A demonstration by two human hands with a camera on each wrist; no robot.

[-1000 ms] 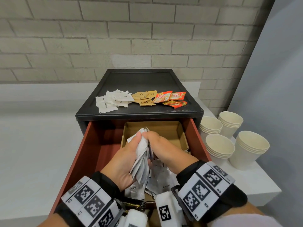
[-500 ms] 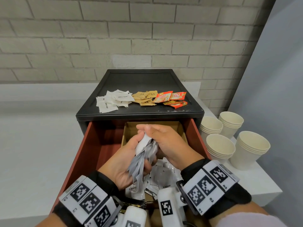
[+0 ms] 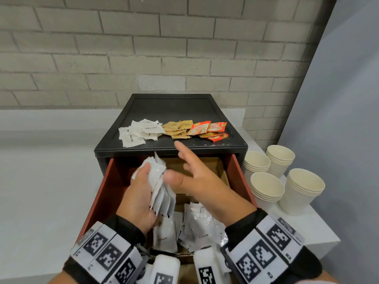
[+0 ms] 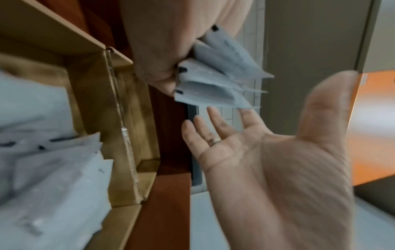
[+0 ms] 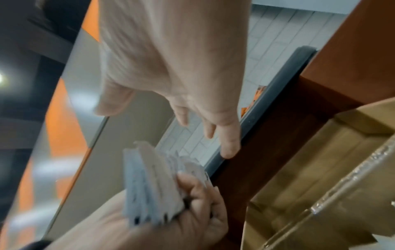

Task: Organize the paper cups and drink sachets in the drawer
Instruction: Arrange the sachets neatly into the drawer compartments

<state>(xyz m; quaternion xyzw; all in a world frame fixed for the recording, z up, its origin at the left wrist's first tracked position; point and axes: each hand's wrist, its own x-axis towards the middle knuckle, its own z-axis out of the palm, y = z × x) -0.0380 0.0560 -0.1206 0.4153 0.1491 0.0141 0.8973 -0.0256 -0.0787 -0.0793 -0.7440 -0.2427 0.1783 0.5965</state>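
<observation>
My left hand (image 3: 151, 175) grips a bundle of white cream sachets (image 3: 162, 187) upright over the open red-brown drawer (image 3: 102, 193). In the left wrist view the bundle (image 4: 215, 81) fans out from the left hand's fingers (image 4: 164, 72). Just right of the bundle my right hand (image 3: 180, 160) is open and holds nothing, its fingers straight and pointing at the cabinet's front edge. More cream sachets (image 3: 203, 228) lie loose in the near part of a cardboard box (image 3: 222, 173) inside the drawer. Several stacks of paper cups (image 3: 266, 187) stand on the white ledge to the right.
On top of the black cabinet (image 3: 170, 111) lie heaps of white sugar sachets (image 3: 139, 133), brown sachets (image 3: 178, 129) and orange sachets (image 3: 209, 130). The far part of the cardboard box holds nothing I can see. A brick wall stands behind and a grey panel at the right.
My right hand has let go of the sachet bundle, opened and moved forward toward the cabinet top. My left hand still holds the bundle, now a little higher.
</observation>
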